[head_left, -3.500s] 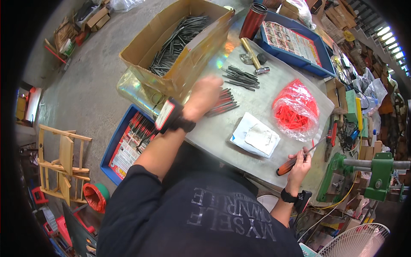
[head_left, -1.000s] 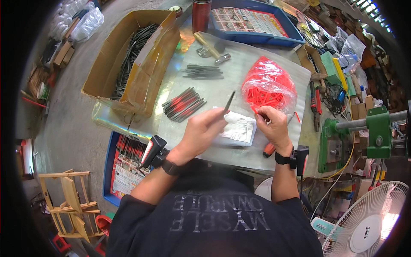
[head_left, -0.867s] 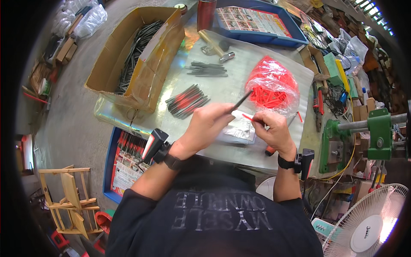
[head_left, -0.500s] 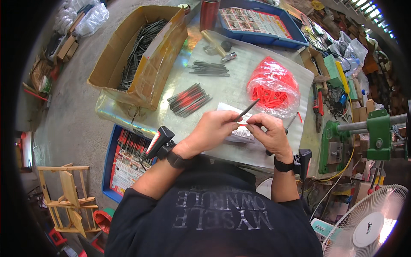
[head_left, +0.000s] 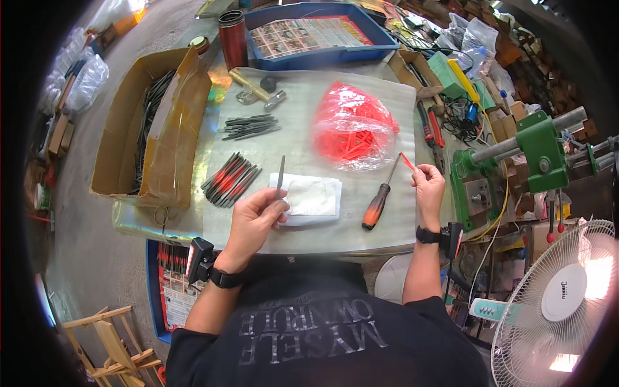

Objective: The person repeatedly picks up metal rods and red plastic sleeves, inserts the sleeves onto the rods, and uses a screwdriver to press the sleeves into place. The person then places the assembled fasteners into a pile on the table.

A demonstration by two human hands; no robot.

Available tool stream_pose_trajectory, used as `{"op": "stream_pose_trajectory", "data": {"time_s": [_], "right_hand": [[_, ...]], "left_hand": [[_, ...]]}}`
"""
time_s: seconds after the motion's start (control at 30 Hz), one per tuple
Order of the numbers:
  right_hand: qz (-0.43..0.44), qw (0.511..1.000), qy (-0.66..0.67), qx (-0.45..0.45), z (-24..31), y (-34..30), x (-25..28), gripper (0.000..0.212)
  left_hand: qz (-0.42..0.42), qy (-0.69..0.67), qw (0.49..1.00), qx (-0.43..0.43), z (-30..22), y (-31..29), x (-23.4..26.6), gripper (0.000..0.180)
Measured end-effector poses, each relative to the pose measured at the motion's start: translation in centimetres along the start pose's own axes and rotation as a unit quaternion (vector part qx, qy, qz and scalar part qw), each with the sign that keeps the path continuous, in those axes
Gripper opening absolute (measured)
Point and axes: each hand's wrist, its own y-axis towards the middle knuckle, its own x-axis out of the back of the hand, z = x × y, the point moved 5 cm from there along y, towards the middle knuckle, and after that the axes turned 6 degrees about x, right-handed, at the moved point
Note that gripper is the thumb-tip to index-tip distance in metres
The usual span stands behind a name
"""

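My left hand (head_left: 255,219) pinches a slim dark metal rod (head_left: 281,173) upright in front of a folded white cloth or paper pad (head_left: 319,197). The rod's lower end is hidden by my fingers. Off to the right, my right hand (head_left: 429,190) has thumb and fingertips closed on a thin red plastic strip or tube (head_left: 406,161). Between the hands lies an orange-and-black screwdriver (head_left: 376,208). A clear bag of red plastic pieces (head_left: 354,126) sits beyond it. Left of the pad is a bundle of dark rods with red middles (head_left: 231,180); plain dark rods (head_left: 250,126) lie farther back.
A cardboard box (head_left: 174,138) of dark rods stands at left. Behind are a hammer (head_left: 261,90), a red tumbler (head_left: 233,42) and a blue tray (head_left: 322,59). Pliers (head_left: 431,129) and a green press (head_left: 477,180) border the right, with a fan (head_left: 561,297) below.
My hands have moved apart, the right one going right to the red strip. The dark rod stays in my left hand, now more upright. The view has shifted, and the screwdriver and white pad are uncovered.
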Motion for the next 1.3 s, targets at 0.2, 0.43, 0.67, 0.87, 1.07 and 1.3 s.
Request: {"op": "stream_pose_trajectory", "data": {"time_s": [0.2,0.43,0.67,0.87,1.07,1.3], "right_hand": [[-0.022,0.980,-0.179,0.079,-3.2,2.9,0.3,0.016],[-0.007,0.990,-0.029,0.139,2.8,1.2,-3.8,0.016],[0.191,0.919,-0.158,0.307,7.6,-0.6,-13.0,0.015],[0.244,0.859,-0.376,0.247,5.0,1.0,-16.9,0.020],[0.235,0.861,-0.376,0.248,5.2,1.2,-16.6,0.019],[0.209,0.880,-0.337,0.261,6.3,-0.6,-14.1,0.015]], "left_hand": [[0.043,-0.020,0.999,0.023,0.7,0.3,-1.3,0.019],[0.027,0.004,1.000,0.005,0.8,0.0,-0.2,0.020],[0.031,-0.006,0.999,0.014,1.3,0.2,-0.7,0.019],[0.029,0.002,0.999,0.015,1.4,-0.3,0.2,0.020],[0.019,-0.010,1.000,0.019,1.5,-0.4,0.4,0.020],[0.015,-0.024,0.999,0.014,1.4,-0.3,0.0,0.023]]}}
